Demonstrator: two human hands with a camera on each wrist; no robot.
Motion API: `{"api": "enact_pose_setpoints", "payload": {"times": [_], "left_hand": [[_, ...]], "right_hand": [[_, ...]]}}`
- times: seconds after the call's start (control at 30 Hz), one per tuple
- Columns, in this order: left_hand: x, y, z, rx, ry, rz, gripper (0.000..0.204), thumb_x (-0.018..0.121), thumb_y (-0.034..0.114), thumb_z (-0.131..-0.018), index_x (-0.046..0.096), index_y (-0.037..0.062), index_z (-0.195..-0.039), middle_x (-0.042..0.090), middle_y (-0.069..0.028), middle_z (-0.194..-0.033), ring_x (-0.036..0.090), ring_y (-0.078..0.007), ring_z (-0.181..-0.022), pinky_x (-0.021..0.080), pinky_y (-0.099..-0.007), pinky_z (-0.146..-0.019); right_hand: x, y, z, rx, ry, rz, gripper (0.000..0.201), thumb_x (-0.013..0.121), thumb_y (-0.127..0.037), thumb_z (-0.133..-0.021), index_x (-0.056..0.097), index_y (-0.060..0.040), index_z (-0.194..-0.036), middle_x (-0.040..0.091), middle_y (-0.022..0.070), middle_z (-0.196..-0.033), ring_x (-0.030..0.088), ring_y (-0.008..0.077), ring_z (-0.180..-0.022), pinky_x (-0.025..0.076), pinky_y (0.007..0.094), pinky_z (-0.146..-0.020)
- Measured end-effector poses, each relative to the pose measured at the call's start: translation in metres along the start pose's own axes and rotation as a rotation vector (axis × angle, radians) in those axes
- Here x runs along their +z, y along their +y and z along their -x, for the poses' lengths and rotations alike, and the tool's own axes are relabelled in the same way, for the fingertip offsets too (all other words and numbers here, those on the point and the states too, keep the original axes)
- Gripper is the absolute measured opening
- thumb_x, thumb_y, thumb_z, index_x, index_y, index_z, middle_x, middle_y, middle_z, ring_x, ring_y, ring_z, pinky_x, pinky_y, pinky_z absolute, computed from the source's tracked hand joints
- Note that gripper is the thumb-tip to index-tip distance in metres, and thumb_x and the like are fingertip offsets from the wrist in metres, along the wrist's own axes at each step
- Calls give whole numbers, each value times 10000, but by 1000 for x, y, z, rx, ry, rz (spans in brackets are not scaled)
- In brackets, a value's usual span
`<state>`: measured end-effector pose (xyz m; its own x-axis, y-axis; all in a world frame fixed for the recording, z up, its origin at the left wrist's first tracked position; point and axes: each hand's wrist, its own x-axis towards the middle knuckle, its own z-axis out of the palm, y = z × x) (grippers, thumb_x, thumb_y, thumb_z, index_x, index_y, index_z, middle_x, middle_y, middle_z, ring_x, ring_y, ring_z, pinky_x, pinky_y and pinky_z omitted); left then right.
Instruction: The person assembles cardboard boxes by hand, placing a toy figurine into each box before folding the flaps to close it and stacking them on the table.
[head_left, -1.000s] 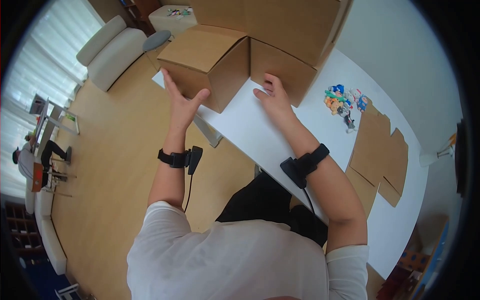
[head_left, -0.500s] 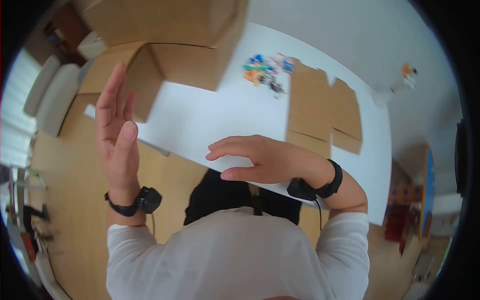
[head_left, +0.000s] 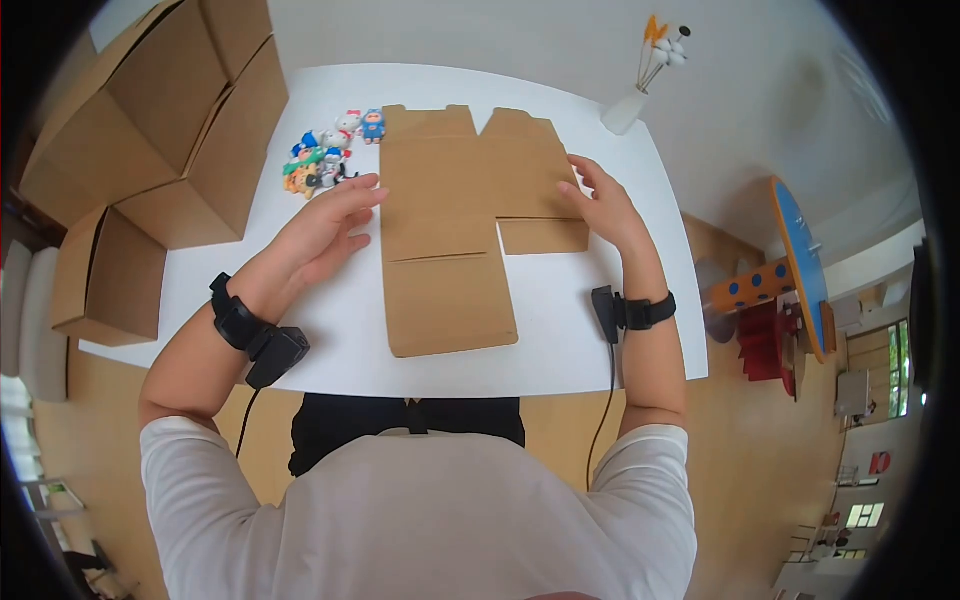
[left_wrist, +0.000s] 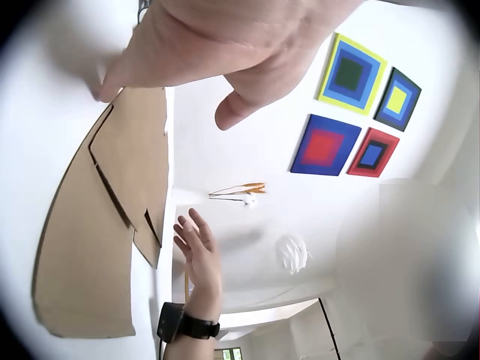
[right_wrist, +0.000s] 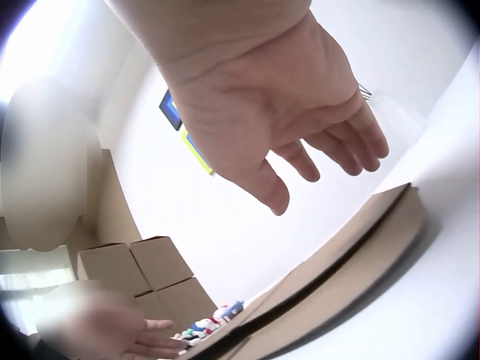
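Observation:
A flattened cardboard sheet (head_left: 440, 200) with slots and flaps lies on the white table (head_left: 340, 350) in front of the person. The left hand (head_left: 325, 230) is at its left edge, fingers loosely bent and holding nothing; whether the fingertips touch the card I cannot tell. By the right edge is the right hand (head_left: 608, 208), fingers relaxed. In the right wrist view that hand (right_wrist: 277, 112) hangs over the sheet (right_wrist: 337, 277) with spread fingers and an empty palm. The left wrist view shows the left hand (left_wrist: 217, 52) near one end of the sheet (left_wrist: 90, 255).
Small toy figures (head_left: 325, 150) are grouped left of the sheet. Brown cardboard boxes (head_left: 150, 130) are stacked at the table's left end, one smaller box (head_left: 110, 275) nearer. A white vase (head_left: 625, 112) with dried stems stands at the back right corner.
Both hands have left the boxes and moved to either side of the flat cardboard. The head view has turned right, so the boxes now appear at the left.

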<state>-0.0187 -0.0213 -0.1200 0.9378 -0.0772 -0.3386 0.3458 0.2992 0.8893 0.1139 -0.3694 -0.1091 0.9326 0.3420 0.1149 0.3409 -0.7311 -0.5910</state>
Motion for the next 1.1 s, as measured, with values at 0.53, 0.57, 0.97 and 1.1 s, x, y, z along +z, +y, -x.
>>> {"api": "enact_pose_setpoints", "payload": {"times": [0.53,0.57,0.97,1.1], "left_hand": [[8,-3,-54,-21,-83,48,446,577,188,-992,494,14,-1394,614,-41,-1238,609,-88,-999,528,-200,-795],[12,-2,-54,15,-107,38,468,564,182,-1001,468,4,-1424,611,-42,-1257,613,-74,-991,531,-181,-785],[47,10,-67,147,-170,66,591,505,438,-1034,435,29,-1454,565,-40,-1316,578,-120,-1105,528,-286,-929],[60,7,-88,136,-225,-23,738,455,610,-990,398,44,-1461,480,-59,-1411,511,-172,-1215,507,-370,-975]], "right_hand": [[-3,28,2,-17,-138,-280,955,802,-453,-796,356,15,-1499,474,256,-1454,469,330,-1354,386,379,-1110],[4,36,0,-39,-97,-251,939,814,-430,-777,374,-15,-1494,497,243,-1417,494,332,-1318,404,386,-1091],[23,57,-10,9,186,-67,485,540,-270,-987,476,-96,-1435,585,240,-1298,566,390,-1200,456,404,-1018],[30,52,-11,-112,277,-362,396,482,-243,-1014,549,-40,-1347,652,243,-1205,609,342,-1158,451,378,-1009]]}}
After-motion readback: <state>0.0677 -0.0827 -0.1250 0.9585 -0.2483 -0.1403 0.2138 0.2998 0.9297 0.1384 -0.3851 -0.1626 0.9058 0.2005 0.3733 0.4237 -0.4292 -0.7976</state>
